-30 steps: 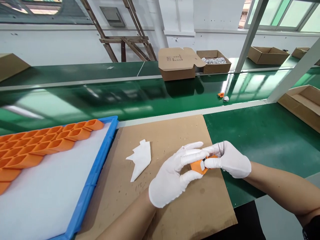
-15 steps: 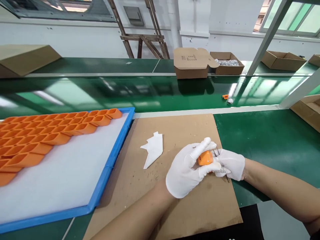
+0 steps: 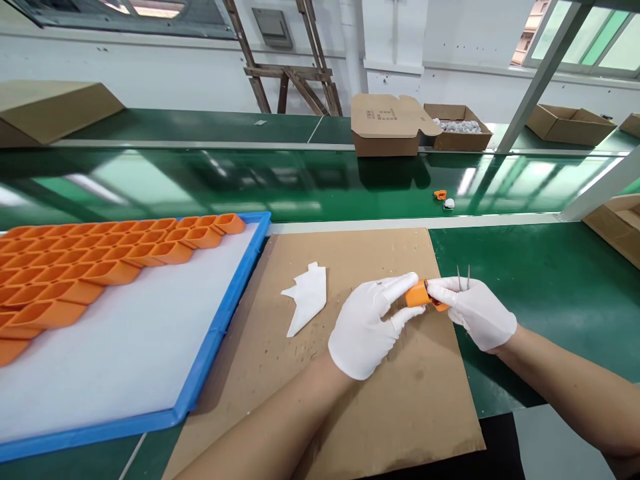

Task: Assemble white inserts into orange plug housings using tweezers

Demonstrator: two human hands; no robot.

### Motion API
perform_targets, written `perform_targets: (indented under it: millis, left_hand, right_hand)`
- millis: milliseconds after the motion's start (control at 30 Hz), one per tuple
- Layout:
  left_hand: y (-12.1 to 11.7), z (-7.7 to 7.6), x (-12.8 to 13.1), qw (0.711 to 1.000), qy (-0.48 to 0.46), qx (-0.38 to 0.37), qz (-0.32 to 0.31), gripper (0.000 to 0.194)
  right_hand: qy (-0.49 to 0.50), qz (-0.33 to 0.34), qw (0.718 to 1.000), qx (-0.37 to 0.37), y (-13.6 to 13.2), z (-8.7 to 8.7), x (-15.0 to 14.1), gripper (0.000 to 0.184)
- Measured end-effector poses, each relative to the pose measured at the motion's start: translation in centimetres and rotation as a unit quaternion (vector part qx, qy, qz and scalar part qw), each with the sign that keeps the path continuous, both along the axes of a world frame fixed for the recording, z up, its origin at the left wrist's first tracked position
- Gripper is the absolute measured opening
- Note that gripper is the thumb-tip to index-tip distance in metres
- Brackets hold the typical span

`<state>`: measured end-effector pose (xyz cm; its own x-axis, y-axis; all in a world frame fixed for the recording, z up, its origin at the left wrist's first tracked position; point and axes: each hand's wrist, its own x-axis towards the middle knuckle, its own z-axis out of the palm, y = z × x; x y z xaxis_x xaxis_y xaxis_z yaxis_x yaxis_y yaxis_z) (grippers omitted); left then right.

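Observation:
Both my hands wear white gloves and meet over a brown cardboard sheet (image 3: 350,400). My left hand (image 3: 367,327) pinches a small orange plastic part (image 3: 419,294) between thumb and fingers. My right hand (image 3: 475,310) grips the same part from the right side and also holds thin metal tweezers (image 3: 463,277), whose two tips stick up above the knuckles. A white scrap of cloth (image 3: 306,298) lies on the cardboard to the left of my hands.
A blue tray (image 3: 220,333) with a white liner holds several orange parts (image 3: 100,260) at the left. Beyond runs a green conveyor belt (image 3: 250,180) with a small orange and white piece (image 3: 443,198). Cardboard boxes (image 3: 387,127) stand at the back and right.
My hands turned the orange part and lifted it slightly. My right hand slid out to the right, so the tweezers' tips now point upward. The view shifted a little.

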<state>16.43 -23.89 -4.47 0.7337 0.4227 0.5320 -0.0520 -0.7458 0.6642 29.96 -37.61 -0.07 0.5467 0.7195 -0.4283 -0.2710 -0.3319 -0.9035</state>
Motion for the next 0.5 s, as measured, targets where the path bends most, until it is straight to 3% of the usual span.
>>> perform_targets:
  millis: [100,267,333,433,500]
  left_hand:
    - [-0.1,0.0,0.1,0.994,0.063,-0.088,0.017,0.037]
    - [-0.1,0.3,-0.1,0.987,0.075,-0.136,-0.046,0.044]
    - [-0.2,0.5,-0.1,0.981,0.085,-0.164,-0.063,0.044]
    - [-0.3,0.9,0.0,0.964,0.130,-0.225,-0.059,0.044]
    - [-0.4,1.1,0.1,0.955,0.147,-0.254,-0.049,0.044]
  right_hand:
    - [-0.103,0.018,0.994,0.016,-0.6,0.4,-0.4,0.041]
    - [-0.213,0.105,0.969,0.063,-1.3,0.2,-0.9,0.028]
    - [-0.236,0.118,0.962,0.073,-1.4,0.2,-0.8,0.031]
    - [-0.302,0.046,0.942,0.138,-1.6,0.1,-0.1,0.048]
    - [-0.361,-0.032,0.910,0.201,-1.7,-0.1,0.5,0.059]
